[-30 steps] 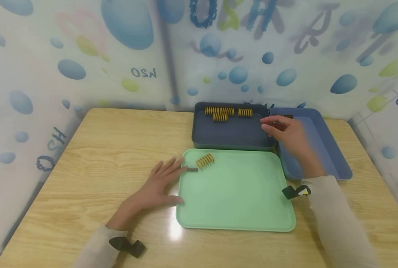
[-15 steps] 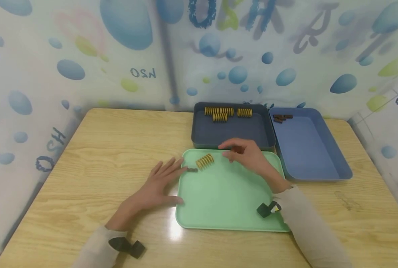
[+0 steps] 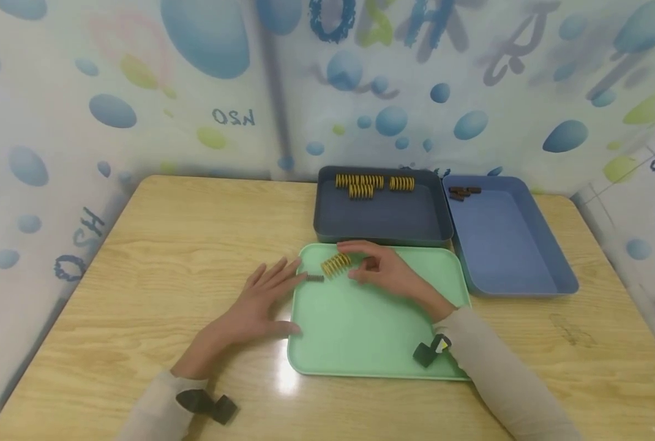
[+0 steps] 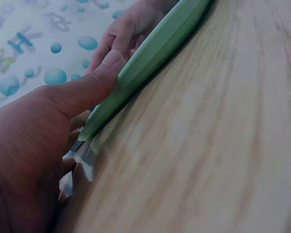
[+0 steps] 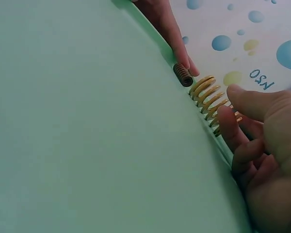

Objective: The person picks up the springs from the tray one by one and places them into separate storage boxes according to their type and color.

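Observation:
A yellow coil spring (image 3: 336,264) lies tilted near the far left corner of the green tray (image 3: 382,331). Just left of it is a small dark brown spring (image 5: 183,75). My right hand (image 3: 385,269) hovers at the yellow spring's right side, thumb and index finger parted around its end; whether they touch it I cannot tell. Its other fingers are bent inward. With fingers spread, my left hand (image 3: 261,306) rests at the tray's left edge, its fingertips close to the brown spring. In the left wrist view, that thumb (image 4: 94,87) lies against the tray's rim.
Behind the green tray stands a dark blue-grey tray (image 3: 382,220) holding several yellow springs (image 3: 360,191) along its back. To its right is a lighter blue tray (image 3: 515,245), with several dark brown springs (image 3: 462,192) in its far left corner. A printed wall sheet rises behind the table.
My right hand has come from above the blue tray, left and toward me across the green tray, to the yellow spring. The left hand has stayed in place.

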Action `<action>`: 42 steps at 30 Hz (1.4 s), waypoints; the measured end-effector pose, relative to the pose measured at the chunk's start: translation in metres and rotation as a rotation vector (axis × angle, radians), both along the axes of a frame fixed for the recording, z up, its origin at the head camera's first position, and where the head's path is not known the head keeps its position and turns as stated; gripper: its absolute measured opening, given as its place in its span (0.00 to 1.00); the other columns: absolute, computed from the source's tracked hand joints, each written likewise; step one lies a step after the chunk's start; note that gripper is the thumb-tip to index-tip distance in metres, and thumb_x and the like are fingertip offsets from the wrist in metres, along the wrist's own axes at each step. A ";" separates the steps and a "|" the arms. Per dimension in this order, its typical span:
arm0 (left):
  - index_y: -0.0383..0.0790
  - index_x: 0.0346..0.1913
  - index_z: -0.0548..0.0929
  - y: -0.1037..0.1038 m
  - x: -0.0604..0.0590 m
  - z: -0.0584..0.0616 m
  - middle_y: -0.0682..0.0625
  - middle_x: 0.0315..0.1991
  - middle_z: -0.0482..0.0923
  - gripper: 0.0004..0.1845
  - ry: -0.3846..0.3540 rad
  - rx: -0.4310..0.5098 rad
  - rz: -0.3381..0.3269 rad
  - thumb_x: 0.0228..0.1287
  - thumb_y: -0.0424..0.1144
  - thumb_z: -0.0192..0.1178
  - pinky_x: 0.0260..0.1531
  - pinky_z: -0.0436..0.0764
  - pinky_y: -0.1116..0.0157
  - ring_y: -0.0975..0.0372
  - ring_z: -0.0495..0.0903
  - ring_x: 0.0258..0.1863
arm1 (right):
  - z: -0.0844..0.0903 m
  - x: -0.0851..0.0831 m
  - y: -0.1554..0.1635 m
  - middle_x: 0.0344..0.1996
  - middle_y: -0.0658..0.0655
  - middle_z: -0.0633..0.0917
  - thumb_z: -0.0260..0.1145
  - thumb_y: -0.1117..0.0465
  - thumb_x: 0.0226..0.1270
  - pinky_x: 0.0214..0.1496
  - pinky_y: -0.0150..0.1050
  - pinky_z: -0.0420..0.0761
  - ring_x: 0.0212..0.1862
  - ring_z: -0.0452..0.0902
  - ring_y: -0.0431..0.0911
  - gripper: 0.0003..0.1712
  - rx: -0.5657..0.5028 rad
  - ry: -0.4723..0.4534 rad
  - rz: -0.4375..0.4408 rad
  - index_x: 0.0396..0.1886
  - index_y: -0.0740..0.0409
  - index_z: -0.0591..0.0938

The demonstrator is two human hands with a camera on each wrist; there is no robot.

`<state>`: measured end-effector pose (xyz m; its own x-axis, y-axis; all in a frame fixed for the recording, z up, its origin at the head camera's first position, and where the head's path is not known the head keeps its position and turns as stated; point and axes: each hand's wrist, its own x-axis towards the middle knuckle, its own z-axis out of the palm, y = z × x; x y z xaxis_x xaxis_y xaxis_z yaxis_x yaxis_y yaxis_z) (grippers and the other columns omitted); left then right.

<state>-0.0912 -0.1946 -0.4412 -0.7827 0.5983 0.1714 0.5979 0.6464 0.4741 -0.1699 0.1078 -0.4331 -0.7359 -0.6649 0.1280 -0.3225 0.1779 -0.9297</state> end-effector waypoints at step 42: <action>0.46 0.73 0.60 0.000 0.001 0.001 0.48 0.76 0.47 0.50 -0.016 0.014 -0.005 0.50 0.64 0.66 0.67 0.38 0.42 0.47 0.43 0.73 | -0.005 0.007 0.000 0.26 0.45 0.83 0.75 0.58 0.54 0.28 0.35 0.77 0.25 0.76 0.40 0.21 0.181 0.143 -0.162 0.50 0.51 0.85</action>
<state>-0.0903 -0.1949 -0.4401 -0.7821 0.6002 0.1676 0.5939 0.6363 0.4923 -0.1633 0.1076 -0.4377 -0.8176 -0.5613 0.1284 -0.4021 0.3968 -0.8252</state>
